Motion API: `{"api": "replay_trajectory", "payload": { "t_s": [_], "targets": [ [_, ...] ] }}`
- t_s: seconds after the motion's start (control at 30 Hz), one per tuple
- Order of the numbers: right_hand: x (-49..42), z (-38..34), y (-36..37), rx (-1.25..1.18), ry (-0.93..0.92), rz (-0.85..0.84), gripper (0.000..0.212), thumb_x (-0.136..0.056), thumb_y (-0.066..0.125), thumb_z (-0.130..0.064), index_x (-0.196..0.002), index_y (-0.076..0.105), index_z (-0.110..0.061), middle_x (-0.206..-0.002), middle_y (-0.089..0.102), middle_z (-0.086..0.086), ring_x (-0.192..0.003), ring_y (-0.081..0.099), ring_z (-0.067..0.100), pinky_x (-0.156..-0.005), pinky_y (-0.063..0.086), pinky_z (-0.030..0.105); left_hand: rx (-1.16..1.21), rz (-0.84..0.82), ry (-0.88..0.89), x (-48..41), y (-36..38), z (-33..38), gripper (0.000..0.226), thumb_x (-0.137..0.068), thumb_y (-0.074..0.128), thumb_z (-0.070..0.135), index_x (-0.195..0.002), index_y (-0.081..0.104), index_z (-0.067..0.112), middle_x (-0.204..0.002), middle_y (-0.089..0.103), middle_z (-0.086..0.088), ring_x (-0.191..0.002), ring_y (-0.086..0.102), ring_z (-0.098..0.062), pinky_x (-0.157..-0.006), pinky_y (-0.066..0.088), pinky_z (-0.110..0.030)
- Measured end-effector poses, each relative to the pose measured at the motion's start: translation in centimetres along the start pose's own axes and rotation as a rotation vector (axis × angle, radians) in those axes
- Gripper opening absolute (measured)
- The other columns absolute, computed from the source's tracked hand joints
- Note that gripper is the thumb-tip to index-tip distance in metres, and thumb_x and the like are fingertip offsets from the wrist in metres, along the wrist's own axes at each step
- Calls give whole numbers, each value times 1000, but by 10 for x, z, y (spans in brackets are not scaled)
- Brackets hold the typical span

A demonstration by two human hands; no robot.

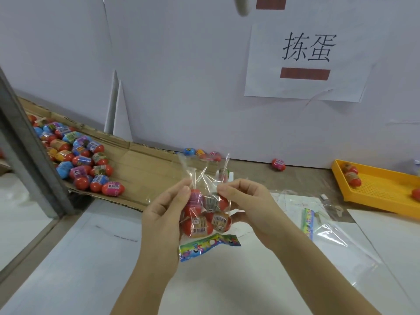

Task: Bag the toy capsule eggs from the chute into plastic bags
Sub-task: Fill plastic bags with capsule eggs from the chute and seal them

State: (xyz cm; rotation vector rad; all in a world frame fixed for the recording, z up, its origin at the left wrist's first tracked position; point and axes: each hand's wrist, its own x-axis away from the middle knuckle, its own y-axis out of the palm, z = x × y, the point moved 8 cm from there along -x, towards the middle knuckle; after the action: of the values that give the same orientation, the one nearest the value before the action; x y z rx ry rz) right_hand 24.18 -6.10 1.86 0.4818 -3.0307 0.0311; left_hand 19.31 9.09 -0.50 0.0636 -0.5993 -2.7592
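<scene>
A clear plastic bag (205, 176) with a colourful printed bottom strip hangs in front of me, holding several red capsule eggs (205, 214). My left hand (163, 214) pinches the bag's neck on the left side. On the right side my right hand (250, 205) pinches the same neck, and its lower fingers curl under the eggs. The bag's open top stands crumpled above my fingers. At the left, a sloping cardboard chute (141, 169) carries a pile of loose capsule eggs (77, 160) in red, blue and purple.
Empty plastic bags (327, 226) lie on the white table to the right. A yellow perforated tray (381, 189) with a few eggs sits at the far right. Stray eggs (278, 164) rest along the white wall. A grey metal post (27, 153) stands at the left.
</scene>
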Motion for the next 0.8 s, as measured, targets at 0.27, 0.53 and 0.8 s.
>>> {"api": "replay_trajectory", "payload": {
  "t_s": [0.27,0.53,0.8],
  "targets": [
    [-1,2,10,-205,-3,-173,19,-64,76,-40,-68,70,-21,-78,69,3,-72,64,16,-62,55,29,59,60,-2,2,-3,4,18,-85,62,19,-91,79,20,-92,76,-8,-80,74,-24,-54,59,-34],
    [-3,2,4,-224,-12,-176,13,-66,75,-33,-63,70,-22,-76,70,2,-67,66,14,-56,54,27,25,96,31,4,-2,9,21,-87,59,22,-94,78,28,-94,77,1,-82,74,-18,-54,59,-32],
    [-4,11,5,-354,81,-215,12,-69,72,-23,-61,65,-17,-75,70,4,-64,67,16,-54,55,29,55,130,18,5,-3,8,22,-84,62,22,-79,80,34,-86,77,3,-73,74,-13,-49,57,-29]
  ]
}}
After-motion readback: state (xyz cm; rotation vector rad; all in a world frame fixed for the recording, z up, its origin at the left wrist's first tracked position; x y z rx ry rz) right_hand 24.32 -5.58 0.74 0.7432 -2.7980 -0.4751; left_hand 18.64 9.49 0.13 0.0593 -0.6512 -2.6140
